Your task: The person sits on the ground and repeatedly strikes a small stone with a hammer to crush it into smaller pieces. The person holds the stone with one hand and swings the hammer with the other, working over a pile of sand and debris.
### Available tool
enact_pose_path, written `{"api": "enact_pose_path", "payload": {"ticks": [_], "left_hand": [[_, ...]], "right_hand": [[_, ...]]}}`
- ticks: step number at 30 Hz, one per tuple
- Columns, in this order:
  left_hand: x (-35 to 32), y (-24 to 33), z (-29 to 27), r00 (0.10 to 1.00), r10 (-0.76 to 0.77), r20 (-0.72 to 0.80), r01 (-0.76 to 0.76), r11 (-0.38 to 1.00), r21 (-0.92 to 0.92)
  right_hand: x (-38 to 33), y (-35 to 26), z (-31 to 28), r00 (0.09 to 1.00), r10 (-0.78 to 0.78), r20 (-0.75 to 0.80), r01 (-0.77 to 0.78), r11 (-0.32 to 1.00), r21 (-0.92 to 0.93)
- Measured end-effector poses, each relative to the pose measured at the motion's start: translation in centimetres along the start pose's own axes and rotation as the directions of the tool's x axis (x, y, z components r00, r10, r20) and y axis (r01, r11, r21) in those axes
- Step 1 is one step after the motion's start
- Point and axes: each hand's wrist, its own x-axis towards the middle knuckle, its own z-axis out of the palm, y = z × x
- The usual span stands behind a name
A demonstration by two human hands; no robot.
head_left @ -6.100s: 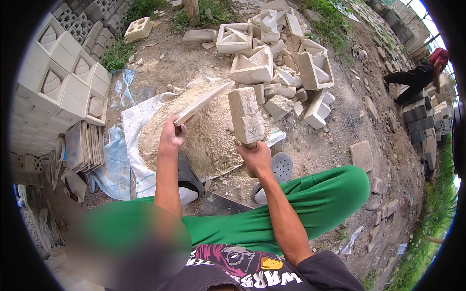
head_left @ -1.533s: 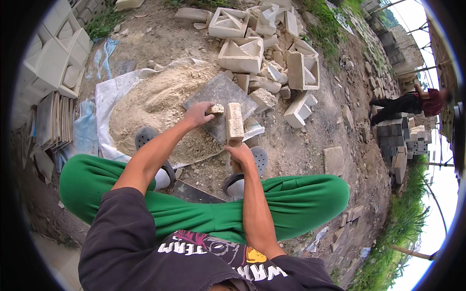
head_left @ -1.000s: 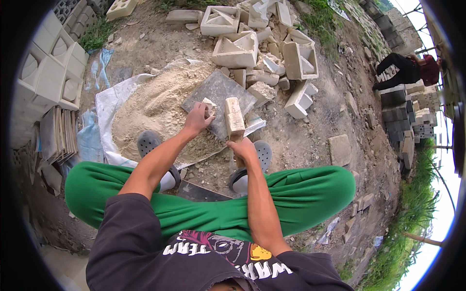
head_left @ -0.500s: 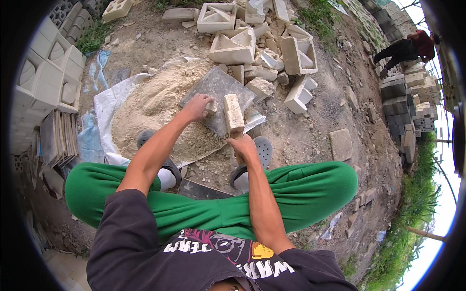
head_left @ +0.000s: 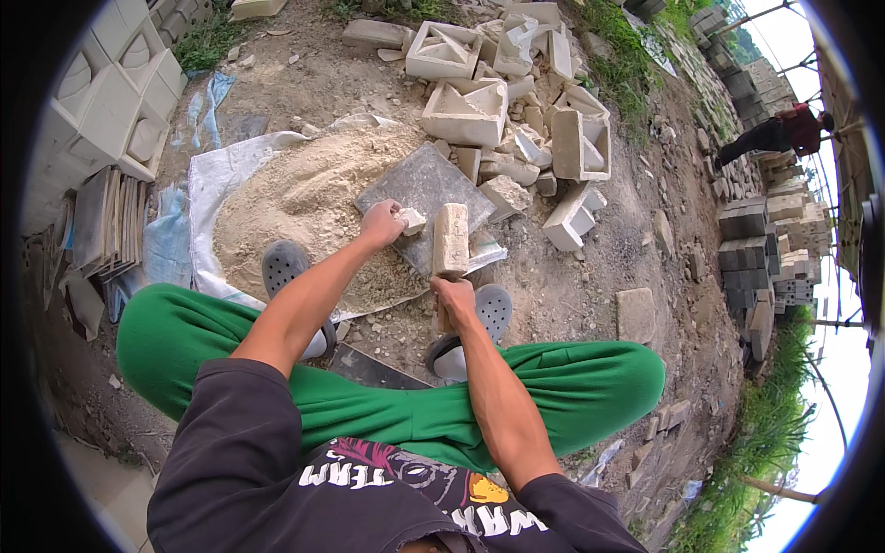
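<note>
One pale chunk sat between the thumb and bent fingers of our left hand, over the lower left part of a grey square board; we could not tell whether the chunk touched it. Our right hand was closed round the handle of a mallet, its dusty, block-shaped head pointing away from us, just right of the chunk and in front of the board.

The board lay tilted at the right side of a heap of pale crumbs, which was spread on a white sack. We had our feet in grey clogs at the near edge of the heap, with a dark flat piece on the ground between us and it.

Beyond the board we saw a jumble of broken blocks. To our left, thin panels stood stacked near a wall of pale moulded blocks. Well off to our right, a person in a red top was near stacked grey blocks.
</note>
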Motion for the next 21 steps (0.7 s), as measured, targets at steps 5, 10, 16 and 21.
{"api": "enact_pose_path", "payload": {"ticks": [5, 10, 16, 21], "left_hand": [[-0.9, 0.2, 0.6, 0.991, -0.117, -0.061, 0.11, 0.988, -0.111], [-1.3, -0.4, 0.4, 0.993, -0.116, -0.027, 0.111, 0.984, -0.141], [-1.5, 0.2, -1.2, 0.985, -0.153, 0.079, 0.164, 0.975, -0.152], [-2.5, 1.7, -0.7, 0.988, -0.152, -0.019, 0.151, 0.988, -0.03]], "right_hand": [[1.5, -5.2, -1.9, 0.988, -0.139, 0.061, 0.147, 0.973, -0.178], [-1.5, -11.9, -2.5, 0.943, -0.332, 0.012, 0.332, 0.943, 0.019], [0.0, -6.7, 0.1, 0.894, -0.444, -0.061, 0.434, 0.891, -0.132], [3.0, 0.2, 1.6, 0.965, -0.249, -0.082, 0.202, 0.904, -0.377]]}}
